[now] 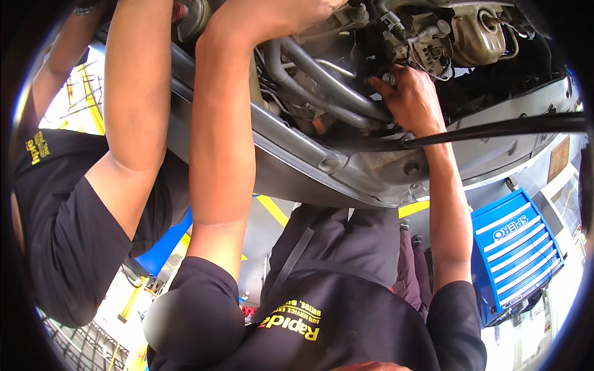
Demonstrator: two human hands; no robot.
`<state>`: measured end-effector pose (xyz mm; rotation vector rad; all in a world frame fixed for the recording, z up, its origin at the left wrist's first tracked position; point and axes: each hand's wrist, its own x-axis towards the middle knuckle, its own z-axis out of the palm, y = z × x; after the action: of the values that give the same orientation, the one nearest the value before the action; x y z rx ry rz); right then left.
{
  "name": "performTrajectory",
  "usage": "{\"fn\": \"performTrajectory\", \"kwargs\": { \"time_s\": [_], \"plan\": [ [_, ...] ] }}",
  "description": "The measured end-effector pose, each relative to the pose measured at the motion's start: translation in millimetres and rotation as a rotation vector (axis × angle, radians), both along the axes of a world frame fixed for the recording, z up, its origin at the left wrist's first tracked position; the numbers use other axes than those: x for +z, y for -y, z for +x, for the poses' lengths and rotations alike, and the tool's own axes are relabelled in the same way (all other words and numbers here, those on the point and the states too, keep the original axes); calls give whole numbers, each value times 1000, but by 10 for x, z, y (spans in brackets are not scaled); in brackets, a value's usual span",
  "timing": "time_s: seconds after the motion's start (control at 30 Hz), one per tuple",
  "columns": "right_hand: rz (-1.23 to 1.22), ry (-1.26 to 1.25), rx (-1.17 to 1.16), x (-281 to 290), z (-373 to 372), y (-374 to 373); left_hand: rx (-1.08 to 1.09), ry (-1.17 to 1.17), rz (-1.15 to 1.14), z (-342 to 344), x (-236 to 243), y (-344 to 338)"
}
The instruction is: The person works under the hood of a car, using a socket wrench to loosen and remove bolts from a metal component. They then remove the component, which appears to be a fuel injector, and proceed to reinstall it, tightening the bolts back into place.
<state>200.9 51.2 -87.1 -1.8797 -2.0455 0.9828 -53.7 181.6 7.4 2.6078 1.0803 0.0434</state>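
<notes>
While the left hand point(272, 21) reaches forward — right hand point(411, 99) curls beside hoses point(343, 93)

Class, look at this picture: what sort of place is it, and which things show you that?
Most likely a car repair workshop: there is an exposed engine bay with a thick hose running through it, and a blue cabinet with drawers standing nearby.

Small, roundish metallic part point(388, 78) by the right hand point(413, 99)
</notes>
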Motion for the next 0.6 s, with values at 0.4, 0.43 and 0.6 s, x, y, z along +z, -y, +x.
{"fn": "performTrajectory", "kwargs": {
  "time_s": [0.4, 0.43, 0.6],
  "plan": [
    [-288, 91, 67, -185, 62, 20, 19, 21, -9, -6, 60, 53],
    [-277, 88, 51, -201, 56, 32, 19, 23, -12, 3, 51, 54],
    [-227, 41, 56, -123, 22, -17, 16, 37, -15, 48, 6, 69]
  ]
}}
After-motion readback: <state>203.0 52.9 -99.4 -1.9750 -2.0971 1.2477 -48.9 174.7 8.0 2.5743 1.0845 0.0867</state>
